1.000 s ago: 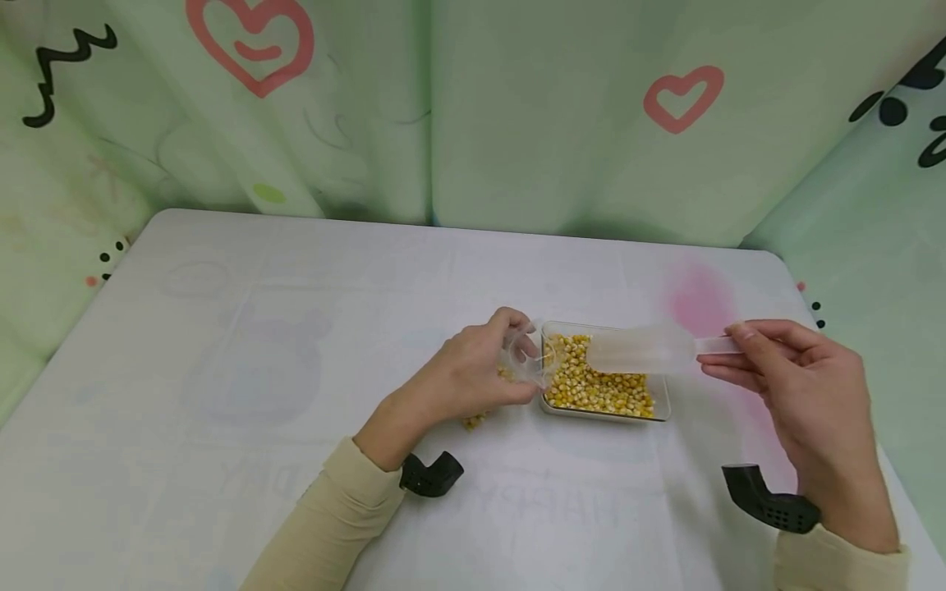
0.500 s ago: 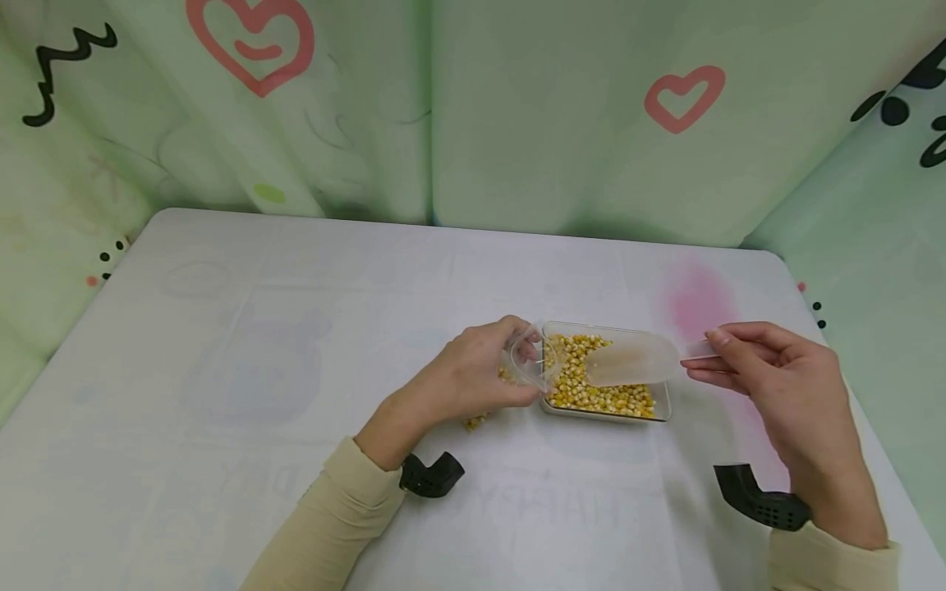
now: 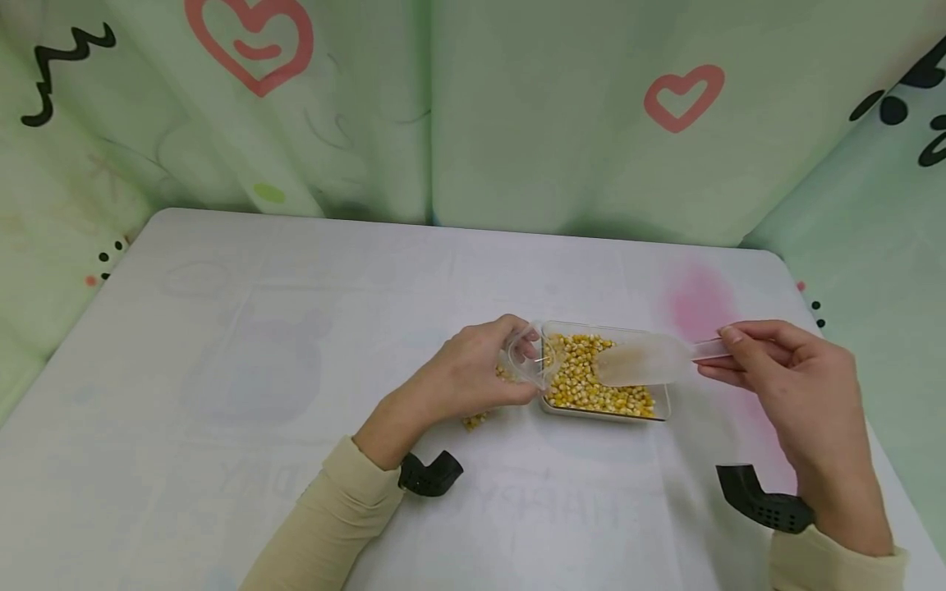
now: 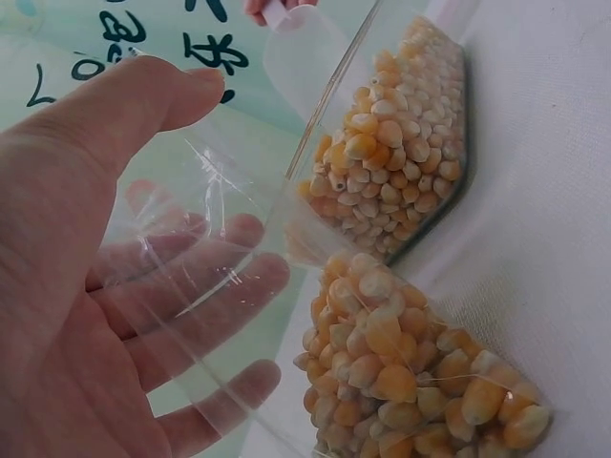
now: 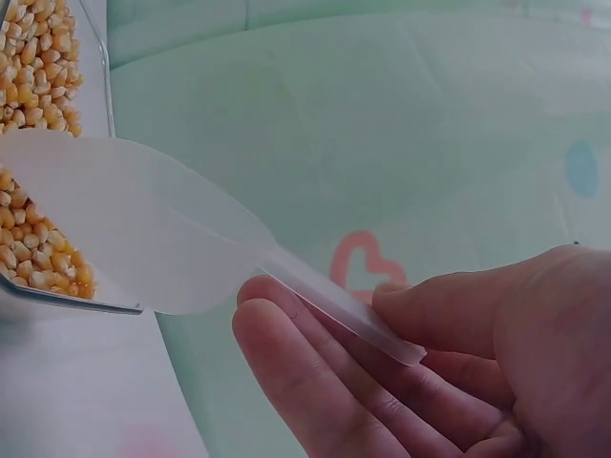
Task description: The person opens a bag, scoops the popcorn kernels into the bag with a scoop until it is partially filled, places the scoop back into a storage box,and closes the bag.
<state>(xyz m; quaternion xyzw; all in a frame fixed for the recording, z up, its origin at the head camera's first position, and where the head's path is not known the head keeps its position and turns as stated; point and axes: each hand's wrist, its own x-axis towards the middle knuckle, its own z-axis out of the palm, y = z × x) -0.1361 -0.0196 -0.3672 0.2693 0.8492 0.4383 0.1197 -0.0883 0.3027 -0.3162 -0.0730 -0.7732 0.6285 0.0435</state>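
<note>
In the head view my left hand [image 3: 480, 365] curves around the mouth of a clear plastic bag [image 4: 220, 324]. Corn kernels [image 4: 410, 382] fill the bag's bottom, which rests on the table beside a clear rectangular container [image 3: 658, 402]. More corn kernels [image 3: 572, 377] lie in that container. My right hand [image 3: 798, 377] pinches the handle of a translucent white scoop [image 3: 643, 359] between thumb and fingers. The scoop's blade reaches over the kernels from the container's right side, its front edge overlapping them in the right wrist view.
A white cloth with faint prints covers the table [image 3: 222, 369]. Green curtains [image 3: 517, 123] with hearts stand behind and at both sides. Black curved mounts sit at both wrists, the right one [image 3: 769, 501] just above the table in this view.
The right hand has shifted left with the scoop, then slightly back right, and the scoop's blade sits a little lower over the kernels. The left hand and the bag have hardly moved.
</note>
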